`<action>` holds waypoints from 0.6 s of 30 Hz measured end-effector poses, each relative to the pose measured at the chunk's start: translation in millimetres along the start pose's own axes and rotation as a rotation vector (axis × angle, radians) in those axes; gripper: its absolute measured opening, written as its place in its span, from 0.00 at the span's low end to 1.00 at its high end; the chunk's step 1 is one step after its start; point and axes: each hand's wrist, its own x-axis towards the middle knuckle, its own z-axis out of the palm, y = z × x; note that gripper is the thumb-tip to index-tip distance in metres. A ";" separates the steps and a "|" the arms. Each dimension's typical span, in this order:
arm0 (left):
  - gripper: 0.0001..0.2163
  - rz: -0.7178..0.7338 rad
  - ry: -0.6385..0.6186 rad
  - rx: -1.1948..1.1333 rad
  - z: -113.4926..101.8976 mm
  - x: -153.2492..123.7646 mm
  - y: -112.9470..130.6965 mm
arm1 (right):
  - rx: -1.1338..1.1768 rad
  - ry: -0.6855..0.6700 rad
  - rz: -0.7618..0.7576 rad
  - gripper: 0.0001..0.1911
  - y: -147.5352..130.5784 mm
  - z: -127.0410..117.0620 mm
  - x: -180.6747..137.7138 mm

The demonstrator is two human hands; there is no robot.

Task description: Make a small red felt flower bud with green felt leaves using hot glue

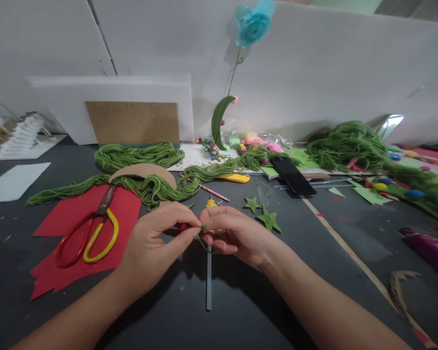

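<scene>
My left hand [160, 238] and my right hand [237, 231] meet over the middle of the table, fingertips almost touching. Between them is a thin strand of green yarn [204, 226], pinched by thumb and fingers on both sides. Part of a small red piece [183, 227] shows behind my left fingers; its shape is hidden. Under the hands lies a narrow grey strip [209, 282], and a small yellow piece [210, 203] shows just beyond them. Two green yarn-covered stars [269, 219] lie to the right of my right hand.
Scissors [102, 209] with red and yellow handles rest on red paper [131, 199] at left. Green yarn bundles [138, 154] lie behind, with a yellow cutter [235, 178], a pencil [215, 193] and a black phone [292, 176]. A green crescent [217, 121] stands at the back.
</scene>
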 end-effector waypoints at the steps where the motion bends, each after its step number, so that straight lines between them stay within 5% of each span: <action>1: 0.04 0.002 0.029 0.009 0.4 -0.7 -0.3 | -0.025 0.025 -0.020 0.05 0.2 1.9 -0.4; 4: 0.04 -0.087 0.108 0.029 1.4 0.4 0.2 | -0.249 0.186 -0.180 0.05 0.1 9.9 -3.2; 9: 0.02 -0.344 0.129 -0.105 1.3 7.8 1.9 | -1.101 0.460 -0.644 0.05 8.1 19.6 -9.8; 14: 0.01 -0.380 0.141 -0.069 1.9 10.2 3.6 | -1.764 0.465 -0.925 0.12 16.1 15.6 -12.5; 18: 0.02 -0.318 0.083 0.078 2.6 10.2 4.3 | -1.815 0.384 -0.972 0.10 12.0 10.7 -12.5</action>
